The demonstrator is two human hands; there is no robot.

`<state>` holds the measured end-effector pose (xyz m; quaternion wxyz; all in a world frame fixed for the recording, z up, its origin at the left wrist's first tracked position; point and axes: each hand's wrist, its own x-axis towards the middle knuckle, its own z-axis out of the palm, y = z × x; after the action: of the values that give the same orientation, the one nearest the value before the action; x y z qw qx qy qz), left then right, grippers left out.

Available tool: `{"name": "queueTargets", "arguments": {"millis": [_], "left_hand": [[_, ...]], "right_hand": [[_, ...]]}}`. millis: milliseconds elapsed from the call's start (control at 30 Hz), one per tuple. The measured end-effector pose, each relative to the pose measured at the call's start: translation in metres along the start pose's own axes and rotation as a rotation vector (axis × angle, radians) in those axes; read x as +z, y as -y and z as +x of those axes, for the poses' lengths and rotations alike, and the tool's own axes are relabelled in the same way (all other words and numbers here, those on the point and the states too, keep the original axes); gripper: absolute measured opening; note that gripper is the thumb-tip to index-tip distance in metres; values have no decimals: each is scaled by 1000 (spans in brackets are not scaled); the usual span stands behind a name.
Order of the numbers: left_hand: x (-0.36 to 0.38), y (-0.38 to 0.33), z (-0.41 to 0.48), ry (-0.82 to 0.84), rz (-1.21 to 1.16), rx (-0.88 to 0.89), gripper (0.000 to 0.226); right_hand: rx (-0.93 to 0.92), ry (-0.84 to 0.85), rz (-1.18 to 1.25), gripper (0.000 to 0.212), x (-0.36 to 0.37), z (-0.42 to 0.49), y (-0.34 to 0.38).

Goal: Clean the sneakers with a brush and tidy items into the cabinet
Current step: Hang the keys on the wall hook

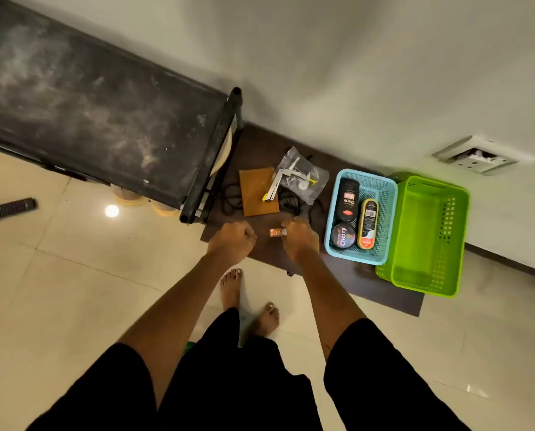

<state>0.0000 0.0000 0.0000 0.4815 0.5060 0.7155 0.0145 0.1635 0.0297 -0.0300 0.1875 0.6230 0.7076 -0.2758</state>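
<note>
Carefully lower the orange bottle (277,232), pinched in fingers of the right hand (300,242) above the mat (368,284), upright into the blue basket (385,213); left hand (232,241) curled, seemingly empty.

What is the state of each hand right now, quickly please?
Left hand: fingers curled closed, nothing visible inside.
Right hand: fingers pinch the small orange clear bottle.
</note>
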Motion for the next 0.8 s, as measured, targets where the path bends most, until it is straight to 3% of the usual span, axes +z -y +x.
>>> {"name": "queueTargets", "arguments": {"millis": [100,233,367,567,800], "left_hand": [[2,10,11,-33,-70,-22,14],[12,18,11,-42,-109,-57,15],[21,17,7,-39,-160,-64,17],[25,2,3,-55,-377,-104,17],[24,-31,-12,-84,-391,-36,15]], "right_hand": [[-18,20,-157,41,12,19,0],[-78,-125,-359,38,25,28,0],[-159,-178,-387,35,23,25,-4],[-60,-198,-33,27,-5,8,-8],[-60,-341,419,26,-45,-28,-28]]}}
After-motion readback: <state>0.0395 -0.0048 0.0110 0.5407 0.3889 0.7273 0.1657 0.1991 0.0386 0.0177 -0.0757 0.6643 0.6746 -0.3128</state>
